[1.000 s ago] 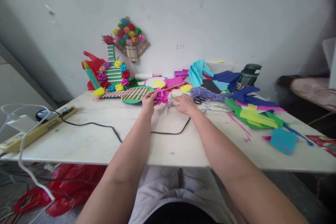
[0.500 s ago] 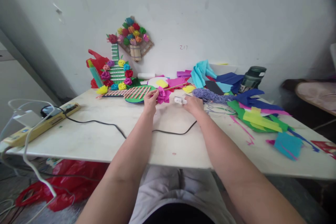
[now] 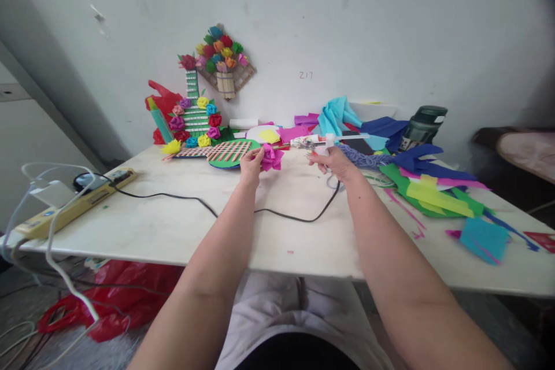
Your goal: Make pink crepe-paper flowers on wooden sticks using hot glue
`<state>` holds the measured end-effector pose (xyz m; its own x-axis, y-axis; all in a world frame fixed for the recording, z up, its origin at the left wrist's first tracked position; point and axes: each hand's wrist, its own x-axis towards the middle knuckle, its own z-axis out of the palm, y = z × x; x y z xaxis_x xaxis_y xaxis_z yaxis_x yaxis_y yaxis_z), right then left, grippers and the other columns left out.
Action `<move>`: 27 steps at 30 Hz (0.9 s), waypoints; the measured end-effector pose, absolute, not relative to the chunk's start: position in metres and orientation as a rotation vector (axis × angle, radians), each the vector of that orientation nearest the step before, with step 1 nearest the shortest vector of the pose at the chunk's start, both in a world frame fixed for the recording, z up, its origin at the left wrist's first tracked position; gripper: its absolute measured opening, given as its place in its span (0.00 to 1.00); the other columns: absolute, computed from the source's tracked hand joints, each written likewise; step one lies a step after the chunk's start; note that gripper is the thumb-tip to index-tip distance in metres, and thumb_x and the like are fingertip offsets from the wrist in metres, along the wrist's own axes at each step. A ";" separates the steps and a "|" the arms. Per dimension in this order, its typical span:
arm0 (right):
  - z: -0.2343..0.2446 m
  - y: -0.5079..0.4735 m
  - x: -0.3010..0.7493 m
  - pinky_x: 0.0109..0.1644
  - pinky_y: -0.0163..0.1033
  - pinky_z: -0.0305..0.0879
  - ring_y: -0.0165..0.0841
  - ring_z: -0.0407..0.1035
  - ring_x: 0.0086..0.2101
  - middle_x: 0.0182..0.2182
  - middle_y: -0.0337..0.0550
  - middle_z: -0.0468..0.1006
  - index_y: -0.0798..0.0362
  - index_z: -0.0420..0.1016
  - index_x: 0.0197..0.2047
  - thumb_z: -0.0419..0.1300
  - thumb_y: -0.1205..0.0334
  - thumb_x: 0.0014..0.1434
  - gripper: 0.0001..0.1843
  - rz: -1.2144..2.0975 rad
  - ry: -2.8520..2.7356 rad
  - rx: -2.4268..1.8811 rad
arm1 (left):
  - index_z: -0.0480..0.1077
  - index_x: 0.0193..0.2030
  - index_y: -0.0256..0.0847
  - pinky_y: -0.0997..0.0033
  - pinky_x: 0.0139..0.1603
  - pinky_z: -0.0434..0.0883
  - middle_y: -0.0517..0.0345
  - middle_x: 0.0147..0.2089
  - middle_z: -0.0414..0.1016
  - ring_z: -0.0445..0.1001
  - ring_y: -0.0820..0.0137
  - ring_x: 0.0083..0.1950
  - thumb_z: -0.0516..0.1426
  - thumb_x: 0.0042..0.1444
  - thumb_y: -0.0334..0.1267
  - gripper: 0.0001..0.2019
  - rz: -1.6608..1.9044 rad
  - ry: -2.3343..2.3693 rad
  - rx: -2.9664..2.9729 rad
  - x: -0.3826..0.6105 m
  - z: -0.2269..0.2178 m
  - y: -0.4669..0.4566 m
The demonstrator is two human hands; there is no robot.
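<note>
Between the fingertips of my left hand (image 3: 251,165) is a magenta paper flower (image 3: 272,157), held over the middle of the table. My right hand (image 3: 333,163) is wrapped around a white hot glue gun (image 3: 328,142). Its front end faces left toward the flower, and a pale glue stick (image 3: 356,137) sticks out at its back. A black cord (image 3: 299,219) runs from below my right hand across the table. Behind my left hand lies a green guitar-shaped panel (image 3: 225,153) with a lattice of pinkish sticks.
A yellow power strip (image 3: 73,203) sits at the left edge. Paper flowers decorate a green-and-white standing piece (image 3: 196,110). Purple yarn (image 3: 368,159), crumpled blue paper (image 3: 336,117), a dark bottle (image 3: 424,127) and green and yellow scraps (image 3: 433,196) cover the right side.
My right hand has lifted the white glue gun, now upright in its grip with the glue stick showing. My left hand still holds the flower in nearly the same place.
</note>
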<state>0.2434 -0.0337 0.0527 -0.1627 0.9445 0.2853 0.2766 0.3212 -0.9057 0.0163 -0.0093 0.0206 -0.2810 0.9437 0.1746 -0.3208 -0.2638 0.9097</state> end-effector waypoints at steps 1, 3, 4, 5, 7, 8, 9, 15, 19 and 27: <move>0.053 -0.033 0.239 0.18 0.32 0.52 0.21 0.54 0.14 0.19 0.42 0.74 0.58 0.70 0.23 0.66 0.46 0.40 0.21 0.893 -1.656 -1.116 | 0.71 0.32 0.37 0.76 0.24 0.66 0.63 0.24 0.69 0.69 0.75 0.23 0.66 0.37 0.46 0.18 1.701 0.999 0.957 0.017 0.021 -0.010; 0.053 -0.032 0.232 0.17 0.32 0.52 0.21 0.55 0.14 0.20 0.42 0.74 0.58 0.70 0.24 0.66 0.48 0.40 0.20 0.887 -1.674 -1.115 | 0.71 0.32 0.37 0.76 0.24 0.66 0.62 0.24 0.70 0.69 0.75 0.23 0.66 0.38 0.45 0.17 1.687 1.017 0.952 0.019 0.022 -0.012; 0.052 -0.032 0.229 0.17 0.32 0.51 0.21 0.55 0.14 0.20 0.42 0.74 0.57 0.70 0.24 0.66 0.49 0.40 0.19 0.880 -1.687 -1.123 | 0.71 0.32 0.37 0.76 0.24 0.66 0.62 0.24 0.70 0.69 0.75 0.23 0.66 0.38 0.45 0.17 1.681 1.024 0.952 0.019 0.023 -0.012; 0.052 -0.032 0.226 0.16 0.32 0.51 0.21 0.55 0.14 0.20 0.42 0.74 0.57 0.69 0.24 0.66 0.51 0.41 0.18 0.869 -1.700 -1.138 | 0.71 0.32 0.37 0.76 0.23 0.66 0.62 0.24 0.70 0.69 0.75 0.23 0.66 0.38 0.45 0.17 1.676 1.026 0.954 0.020 0.023 -0.013; 0.052 -0.032 0.222 0.16 0.32 0.50 0.21 0.54 0.13 0.19 0.41 0.73 0.57 0.69 0.25 0.66 0.53 0.42 0.16 0.836 -1.718 -1.185 | 0.71 0.32 0.37 0.77 0.23 0.66 0.61 0.24 0.70 0.69 0.75 0.23 0.67 0.37 0.45 0.18 1.672 1.025 0.963 0.021 0.023 -0.013; 0.052 -0.032 0.220 0.17 0.32 0.51 0.22 0.55 0.14 0.19 0.40 0.73 0.57 0.70 0.25 0.65 0.54 0.43 0.15 0.815 -1.723 -1.214 | 0.71 0.32 0.37 0.77 0.23 0.66 0.61 0.23 0.70 0.69 0.75 0.23 0.67 0.37 0.45 0.18 1.669 1.025 0.969 0.021 0.023 -0.013; 0.051 -0.033 0.218 0.18 0.32 0.53 0.23 0.56 0.14 0.19 0.40 0.73 0.57 0.71 0.25 0.65 0.54 0.43 0.14 0.789 -1.726 -1.239 | 0.71 0.32 0.37 0.77 0.23 0.65 0.61 0.23 0.70 0.69 0.75 0.23 0.67 0.36 0.46 0.19 1.666 1.027 0.975 0.021 0.023 -0.013; 0.048 -0.027 0.213 0.31 0.35 0.66 0.36 0.72 0.29 0.23 0.43 0.76 0.56 0.75 0.28 0.65 0.53 0.44 0.13 0.573 -1.780 -1.291 | 0.71 0.32 0.36 0.76 0.23 0.65 0.63 0.22 0.69 0.68 0.75 0.22 0.66 0.36 0.50 0.21 1.652 1.052 0.997 0.022 0.021 -0.011; 0.044 -0.020 0.213 0.36 0.37 0.67 0.38 0.73 0.34 0.28 0.44 0.79 0.55 0.76 0.30 0.65 0.52 0.45 0.14 0.479 -1.833 -1.292 | 0.70 0.32 0.36 0.76 0.23 0.65 0.63 0.22 0.68 0.67 0.76 0.21 0.66 0.37 0.49 0.20 1.659 1.063 1.001 0.022 0.019 -0.010; 0.044 -0.020 0.212 0.40 0.40 0.68 0.40 0.74 0.36 0.31 0.44 0.80 0.54 0.77 0.32 0.65 0.50 0.46 0.16 0.380 -1.878 -1.390 | 0.70 0.31 0.36 0.78 0.22 0.65 0.63 0.21 0.69 0.66 0.77 0.20 0.67 0.35 0.49 0.21 1.643 1.061 1.008 0.023 0.021 -0.011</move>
<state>0.2118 -0.0196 0.0436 -0.1232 0.9111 0.3933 0.6865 0.3644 -0.6292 0.0232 -0.0114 0.0212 -0.2549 0.9546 0.1538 -0.2526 -0.2193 0.9424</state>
